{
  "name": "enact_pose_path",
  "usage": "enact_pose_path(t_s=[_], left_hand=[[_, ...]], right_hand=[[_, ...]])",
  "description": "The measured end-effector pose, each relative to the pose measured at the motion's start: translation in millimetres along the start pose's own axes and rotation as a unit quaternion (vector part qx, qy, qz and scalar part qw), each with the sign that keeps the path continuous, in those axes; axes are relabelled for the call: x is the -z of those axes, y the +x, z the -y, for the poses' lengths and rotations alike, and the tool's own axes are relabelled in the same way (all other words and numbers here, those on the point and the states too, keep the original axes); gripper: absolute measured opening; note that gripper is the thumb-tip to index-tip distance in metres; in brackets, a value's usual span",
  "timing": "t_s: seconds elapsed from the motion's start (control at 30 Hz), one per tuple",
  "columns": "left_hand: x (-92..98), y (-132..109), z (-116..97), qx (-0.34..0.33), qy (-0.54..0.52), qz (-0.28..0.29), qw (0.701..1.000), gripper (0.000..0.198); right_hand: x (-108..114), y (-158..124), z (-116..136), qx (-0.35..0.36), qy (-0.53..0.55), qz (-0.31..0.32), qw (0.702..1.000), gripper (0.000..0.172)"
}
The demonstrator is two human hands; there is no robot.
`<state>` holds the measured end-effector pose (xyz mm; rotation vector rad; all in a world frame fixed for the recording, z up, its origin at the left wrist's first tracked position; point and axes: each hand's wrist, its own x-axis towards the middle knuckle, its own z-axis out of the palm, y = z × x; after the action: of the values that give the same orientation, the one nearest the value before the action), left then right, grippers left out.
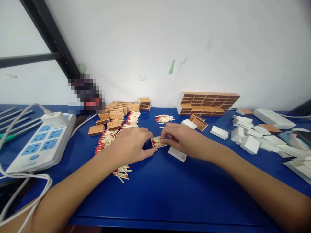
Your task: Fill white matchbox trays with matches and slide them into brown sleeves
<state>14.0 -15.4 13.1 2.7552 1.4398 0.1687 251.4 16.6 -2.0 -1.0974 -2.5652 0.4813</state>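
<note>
A small white matchbox tray (159, 146) filled with red-tipped matches (157, 141) lies near the middle of the blue table. My left hand (132, 144) grips its left end between thumb and fingers. Over the tray's right end, my right hand (176, 137) is closed in a pinch on matches, though the fingertips partly hide them. Just below my right hand, an empty white tray (177, 154) rests on the table. Another white tray (189, 123) sits behind that hand. A long heap of loose matches (107, 139) runs beside and under my left forearm.
Printed matchboxes (117, 114) are piled at the back left; a neat matchbox stack (206, 102) stands against the wall. Many white trays (250, 144) lie scattered right. A small match pile (165, 118) is behind my hands. A power strip (46, 139) with cables occupies the left.
</note>
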Motion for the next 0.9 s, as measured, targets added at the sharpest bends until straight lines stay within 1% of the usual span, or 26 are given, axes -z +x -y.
enact_pose_path(t_s=[0.07,0.13,0.2,0.23,0.3,0.43,0.57,0.63,0.7,0.8,0.9], left_hand=[[0.0,0.3,0.1,-0.001,0.0,-0.002,1.0,0.029],[-0.1,0.6,0.0,0.0,-0.001,-0.001,1.0,0.029],[-0.2,0.7,-0.3,0.0,-0.001,0.001,1.0,0.029],[-0.3,0.7,-0.4,0.0,-0.001,0.002,1.0,0.029],[0.0,0.8,-0.7,0.001,-0.002,0.003,1.0,0.029],[1.4,1.3,-1.5,0.006,-0.002,0.011,1.0,0.031],[1.8,1.4,-2.3,0.012,-0.005,0.018,1.0,0.031],[1.8,0.9,-2.3,0.012,-0.006,0.015,1.0,0.031],[2.3,0.5,-2.1,0.009,-0.005,0.012,1.0,0.031],[3.6,0.4,-2.2,0.006,-0.002,0.01,1.0,0.031],[4.5,0.6,-2.8,0.008,-0.002,0.011,1.0,0.029]], right_hand=[[-2.5,1.5,-1.2,0.008,0.004,-0.013,1.0,0.017],[-3.1,5.3,-9.5,0.0,0.007,-0.057,0.998,0.016],[-3.1,10.2,-22.7,-0.024,-0.004,-0.105,0.994,0.01],[-3.2,12.6,-29.8,-0.036,-0.013,-0.118,0.992,0.007],[-4.1,16.6,-42.7,-0.049,-0.03,-0.112,0.992,0.005],[-8.9,21.5,-56.3,-0.052,-0.048,-0.078,0.994,0.014],[-14.4,24.8,-58.4,-0.043,-0.064,-0.093,0.993,0.01],[-16.3,25.8,-58.5,-0.029,-0.069,-0.095,0.993,0.012],[-17.2,26.2,-58.9,-0.022,-0.072,-0.092,0.993,0.014],[-16.6,25.9,-59.8,-0.031,-0.064,-0.088,0.994,0.012],[-12.1,23.9,-57.1,-0.031,-0.054,-0.07,0.996,0.011]])
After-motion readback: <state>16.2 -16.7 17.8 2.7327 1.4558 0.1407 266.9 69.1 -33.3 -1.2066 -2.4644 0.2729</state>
